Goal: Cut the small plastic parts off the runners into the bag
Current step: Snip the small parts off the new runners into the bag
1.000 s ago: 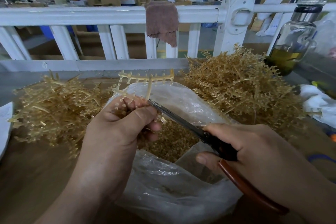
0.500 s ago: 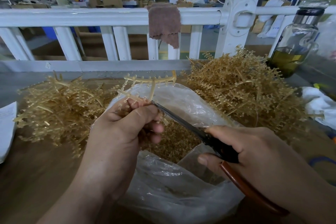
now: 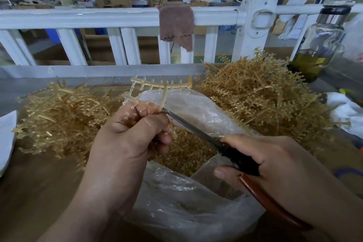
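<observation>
My left hand grips a pale amber plastic runner with small parts along its branches, held above the open clear plastic bag. My right hand holds scissors with black and brown handles. The blade tips touch the runner's stem right by my left fingertips. Inside the bag lies a heap of cut small amber parts. My left hand hides the lower part of the runner.
A pile of amber runners lies left of the bag and a bigger pile lies to the right. A white railing with a brown cloth runs behind. A glass bottle stands at the far right. White paper lies at the left edge.
The runner and the scissors have stayed together over the bag, with the held runner shifting only slightly. Both hands keep the same grips.
</observation>
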